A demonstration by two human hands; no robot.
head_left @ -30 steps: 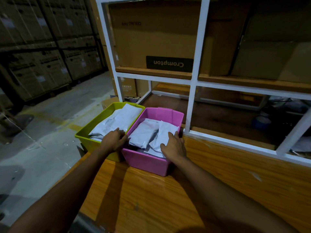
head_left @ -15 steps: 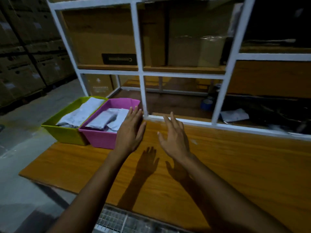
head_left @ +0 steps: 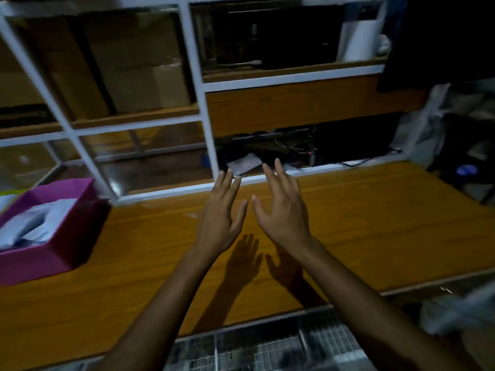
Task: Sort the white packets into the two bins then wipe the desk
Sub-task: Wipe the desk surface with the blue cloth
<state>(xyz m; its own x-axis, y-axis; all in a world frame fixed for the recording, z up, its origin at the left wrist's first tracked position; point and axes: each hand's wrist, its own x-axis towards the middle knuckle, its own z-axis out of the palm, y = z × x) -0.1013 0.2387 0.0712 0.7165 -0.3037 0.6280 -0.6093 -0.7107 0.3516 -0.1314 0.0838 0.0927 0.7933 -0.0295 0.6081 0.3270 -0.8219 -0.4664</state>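
Observation:
My left hand [head_left: 221, 218] and my right hand [head_left: 281, 210] hover side by side above the middle of the wooden desk [head_left: 375, 223], fingers spread and straight, holding nothing. The pink bin [head_left: 61, 250] stands at the desk's left edge with white packets [head_left: 34, 223] lying inside it. Only a sliver of the green bin [head_left: 8, 192] shows at the far left edge. The frame is blurred by motion.
A white-framed glass partition [head_left: 206, 124] rises along the back of the desk, with cardboard boxes behind it. A white paper [head_left: 245, 163] lies behind the partition beyond my fingertips. A pale blurred cloth-like thing [head_left: 460, 309] sits at the lower right. A wire grid [head_left: 267, 349] lies below the desk's front edge.
Both hands left the bins and moved right over the bare desk, fingers opened. The view swung right, so the bins slid to the left edge.

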